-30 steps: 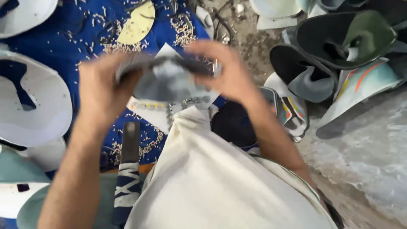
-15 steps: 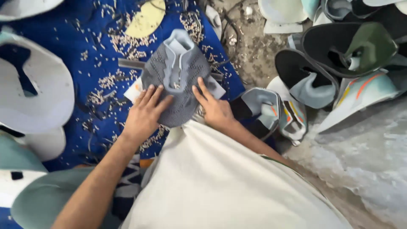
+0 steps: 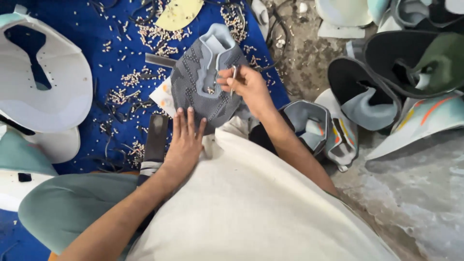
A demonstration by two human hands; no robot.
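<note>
Right hand: fingers of the right hand [image 3: 246, 84] are pinched shut around a thin silvery metal tool [image 3: 233, 78], held nearly upright over the grey lining of the shoe piece.
Left hand: the left hand [image 3: 186, 140] lies flat and open, fingers spread, its grip holding nothing; the fingertips press on the lower edge of the shoe piece.
Shoe piece: a dark grey knitted shoe upper with pale dotted pattern and light grey-blue lining [image 3: 203, 82] lies spread flat on the cloth, between the two hands and just in front of the person's body.
Under it: a white card with orange marks [image 3: 163, 95] shows at the upper's left edge, partly covered.
Cloth: a bright blue cloth [image 3: 116, 43] covers the ground, strewn with small pale pellets [image 3: 130, 79] and dark thread scraps.
Beside the left hand: a flat dark grey strip [image 3: 155, 137] lies just left of the wrist.
Left side: a large white curved shoe panel [image 3: 53, 96] lies well apart from the hands.
Right side: a pile of black, grey and pale green shoe uppers [image 3: 382, 82] sits on bare grey concrete floor [image 3: 415, 193].
Top: a pale yellow flat piece [image 3: 179, 13] lies at the far edge of the cloth.
</note>
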